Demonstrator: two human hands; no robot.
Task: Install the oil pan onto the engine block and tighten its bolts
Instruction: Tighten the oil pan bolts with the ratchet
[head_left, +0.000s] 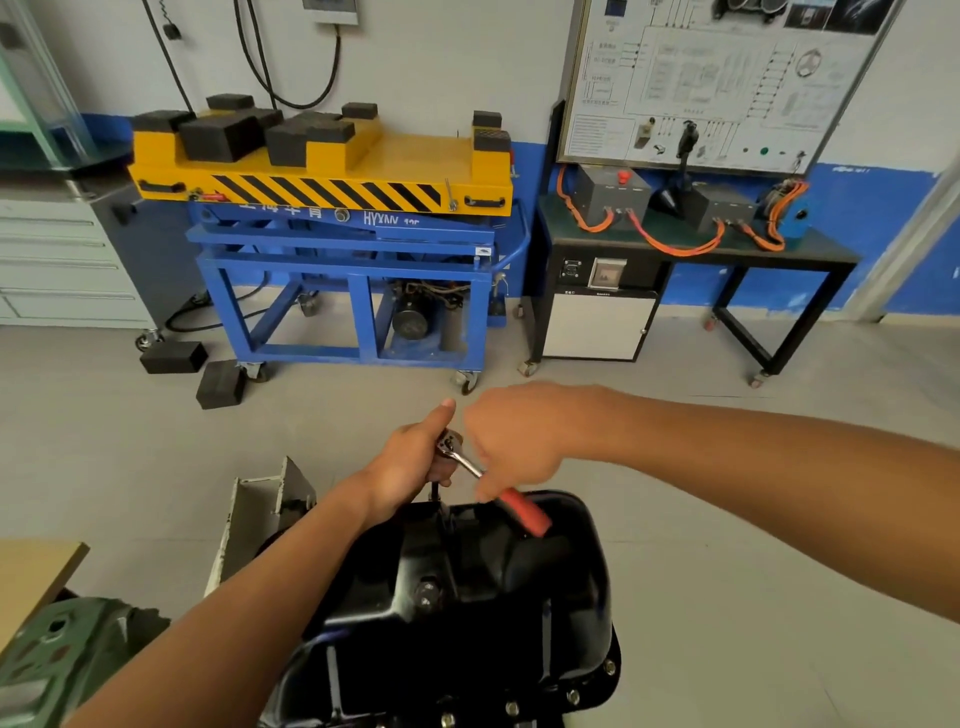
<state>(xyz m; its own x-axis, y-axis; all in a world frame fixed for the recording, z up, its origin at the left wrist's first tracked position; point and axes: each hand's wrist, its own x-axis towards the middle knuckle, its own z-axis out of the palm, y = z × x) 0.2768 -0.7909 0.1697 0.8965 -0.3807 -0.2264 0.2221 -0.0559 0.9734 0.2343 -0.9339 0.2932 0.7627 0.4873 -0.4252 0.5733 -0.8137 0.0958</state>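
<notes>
Tightening appears to be under way at the far rim of the oil pan (467, 587). The pan sits low centre in view, sump side up, seated on what I take to be the engine block, which is hidden under it. Several bolts (573, 696) already stand in a row in the near flange; whether they are at final torque cannot be told.

The ratchet (460, 457), with a red handle, stands on an extension that drops to the far flange.
- Left hand (410, 462): grip closed round the ratchet head, thumb up, steadying it.
- Right hand (519, 441): fingers curled over the shank just above the red handle, gripping it.

Judgement: pan placed and bolts started. The far-side bolts and a final pass likely remain.

Beyond, on the floor, stands a blue lift cart (343, 262) with a yellow top and rubber blocks (218, 136) on it. To its right is a black table (831, 254) carrying boxes joined by orange cables (680, 248).
</notes>
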